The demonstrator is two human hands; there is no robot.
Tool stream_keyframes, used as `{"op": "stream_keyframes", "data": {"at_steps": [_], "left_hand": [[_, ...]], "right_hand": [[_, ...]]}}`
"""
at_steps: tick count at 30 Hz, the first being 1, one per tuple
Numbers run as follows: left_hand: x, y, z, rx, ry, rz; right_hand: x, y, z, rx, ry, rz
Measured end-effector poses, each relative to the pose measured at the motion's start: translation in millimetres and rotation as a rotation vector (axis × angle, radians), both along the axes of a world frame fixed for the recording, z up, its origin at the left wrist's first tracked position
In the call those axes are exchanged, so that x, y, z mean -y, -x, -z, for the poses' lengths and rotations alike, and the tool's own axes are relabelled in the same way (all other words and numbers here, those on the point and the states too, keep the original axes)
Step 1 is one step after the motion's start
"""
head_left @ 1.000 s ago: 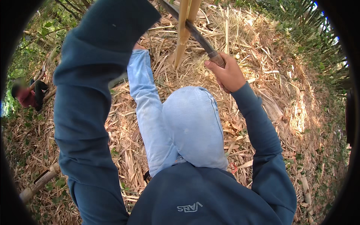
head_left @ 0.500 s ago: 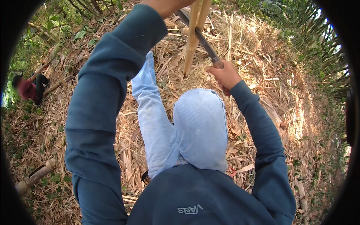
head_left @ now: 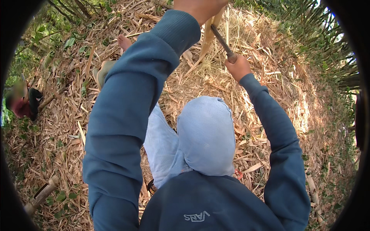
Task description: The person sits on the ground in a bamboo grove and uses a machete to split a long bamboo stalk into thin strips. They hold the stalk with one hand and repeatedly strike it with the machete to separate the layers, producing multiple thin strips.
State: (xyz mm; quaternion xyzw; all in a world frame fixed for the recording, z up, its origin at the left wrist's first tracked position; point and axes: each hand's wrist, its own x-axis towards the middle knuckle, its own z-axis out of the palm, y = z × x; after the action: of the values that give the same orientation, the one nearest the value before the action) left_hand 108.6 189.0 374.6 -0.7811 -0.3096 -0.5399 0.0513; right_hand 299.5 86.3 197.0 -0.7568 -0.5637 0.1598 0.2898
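Slanting up and leftward from the right grip [head_left: 238, 68], the knife [head_left: 221, 39] runs to the bamboo [head_left: 208, 37], its dark blade reaching the pale piece just below the left grip [head_left: 201, 10]. That crossing is the relation that matters: the knife's long axis tilts to the upper left, while the bamboo's leans the other way, from upper right to lower left, so the two cross at a wide angle. Whether the blade sits in a split, passes behind or only lies against the bamboo, I cannot tell.

The right grip is clenched around the handle [head_left: 231, 57], well clear of the bamboo, which lies up and to its left. The left grip is the nearer of the two, right at the bamboo's upper part; the top edge cuts off its fingers, so I cannot tell whether it is grasping the bamboo or only resting by it.

Beyond the raised knee [head_left: 206, 134], the bamboo slopes down toward the litter [head_left: 269, 102] of dry leaves and shavings; the knee is apart from both knife and bamboo. Off to the far left, another person [head_left: 24, 104] is low to the ground.
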Motion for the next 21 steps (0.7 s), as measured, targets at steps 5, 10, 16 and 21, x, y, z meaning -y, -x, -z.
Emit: {"op": "stream_keyframes", "data": {"at_steps": [5, 10, 16, 21], "left_hand": [[-10.2, 3.0, -6.4, 0.006, -0.026, -0.025], [-34.7, -0.4, -18.5, -0.165, -0.064, -0.196], [-37.8, -32.5, -13.6, -0.130, -0.103, -0.089], [-44.5, -27.8, -15.0, -0.238, -0.013, -0.111]], "right_hand": [[-20.2, -5.9, 5.1, 0.161, -0.089, -0.017], [-47.5, -14.0, -4.1, 0.379, -0.076, 0.013], [-39.3, -22.1, -17.0, 0.160, -0.017, -0.095], [-13.0, 39.6, -29.0, -0.740, -0.044, 0.002]]}}
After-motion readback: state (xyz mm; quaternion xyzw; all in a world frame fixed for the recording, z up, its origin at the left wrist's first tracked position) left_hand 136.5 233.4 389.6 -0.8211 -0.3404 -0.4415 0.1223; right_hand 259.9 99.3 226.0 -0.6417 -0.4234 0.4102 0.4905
